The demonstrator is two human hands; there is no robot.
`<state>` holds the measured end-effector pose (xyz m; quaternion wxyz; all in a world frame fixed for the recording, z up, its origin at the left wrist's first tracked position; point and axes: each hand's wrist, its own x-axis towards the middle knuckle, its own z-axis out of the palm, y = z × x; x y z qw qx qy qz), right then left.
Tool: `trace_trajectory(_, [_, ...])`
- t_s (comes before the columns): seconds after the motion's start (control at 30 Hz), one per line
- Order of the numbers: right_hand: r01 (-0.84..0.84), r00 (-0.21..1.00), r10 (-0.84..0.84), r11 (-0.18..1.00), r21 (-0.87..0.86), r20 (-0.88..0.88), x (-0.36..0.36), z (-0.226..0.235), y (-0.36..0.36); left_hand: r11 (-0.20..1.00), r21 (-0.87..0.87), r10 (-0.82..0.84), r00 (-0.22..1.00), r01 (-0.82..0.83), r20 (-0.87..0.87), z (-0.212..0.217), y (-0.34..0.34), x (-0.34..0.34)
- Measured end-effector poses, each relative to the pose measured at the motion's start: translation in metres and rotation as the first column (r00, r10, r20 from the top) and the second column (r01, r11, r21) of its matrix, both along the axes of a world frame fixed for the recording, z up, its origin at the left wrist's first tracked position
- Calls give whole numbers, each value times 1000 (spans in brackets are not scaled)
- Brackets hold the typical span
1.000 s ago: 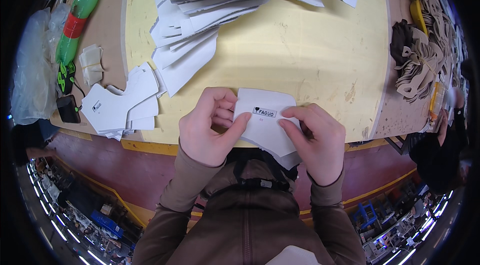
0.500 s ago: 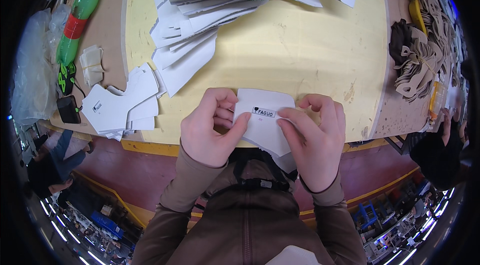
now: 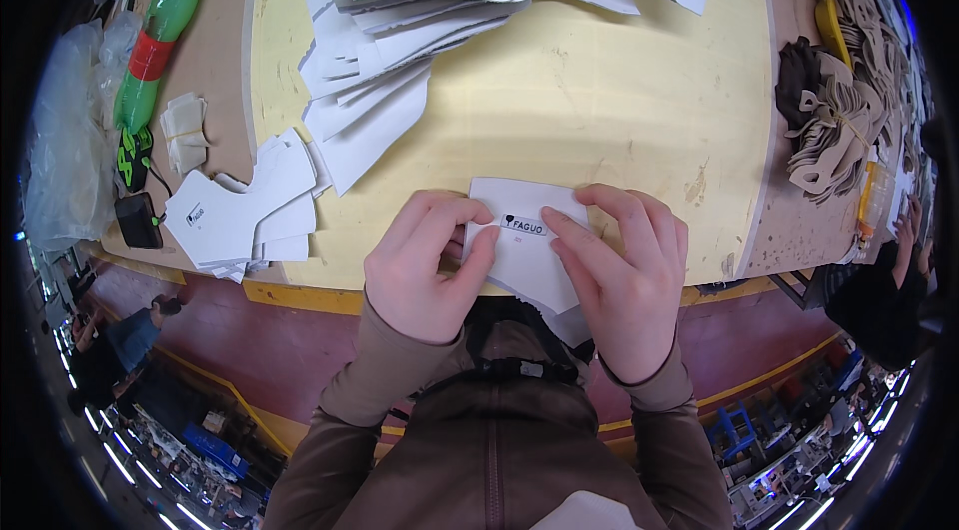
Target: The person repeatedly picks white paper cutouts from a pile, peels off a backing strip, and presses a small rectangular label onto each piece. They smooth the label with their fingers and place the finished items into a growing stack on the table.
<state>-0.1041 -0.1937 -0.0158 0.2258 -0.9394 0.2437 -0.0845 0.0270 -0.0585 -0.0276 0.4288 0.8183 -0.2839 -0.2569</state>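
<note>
A white cut-out piece of sheet material (image 3: 527,270) lies at the table's front edge, its lower end hanging over. Across its upper middle is a small rectangular label (image 3: 523,225) with dark lettering. My left hand (image 3: 425,255) is closed, thumb and index fingertip pinched together at the label's left end, over the piece's left side. My right hand (image 3: 629,275) is at the right side, its index fingertip pressing the label's right end and the thumb just below on the piece. Whether the left fingertips grip the label's edge is too small to tell.
A fanned stack of white cut pieces (image 3: 400,40) spreads over the yellow board (image 3: 589,110). More white pieces (image 3: 225,215) lie at left, beside a green bottle (image 3: 165,30), a black device (image 3: 138,218) and a small banded bundle (image 3: 184,132). Beige cut parts (image 3: 834,135) are at right.
My left index finger has come in from the piece's left edge to meet the thumb at the label. The right index finger has slid slightly left onto the label. The piece has barely shifted.
</note>
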Motion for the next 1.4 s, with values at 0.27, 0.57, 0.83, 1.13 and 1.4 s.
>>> trace_trajectory(0.27, [1,1000,-1,1000,10,0,0,0,0,1000,5,9,1000,-9,21,0,-1,-1])
trace_trajectory(0.57, [1,1000,-1,1000,22,0,1,1,0,992,127,-49,959,14,280,2,2,-5])
trace_trajectory(0.83, [-1,1000,0,1000,28,16,2,2,-2,930,271,-367,705,250,607,1,22,-26])
trace_trajectory(1.13, [-33,999,32,998,-53,-23,1,2,0,874,368,-464,768,316,441,-1,30,-48])
trace_trajectory(1.4, [-137,976,108,980,-147,-189,4,0,8,843,428,-523,684,327,508,-2,20,-39])
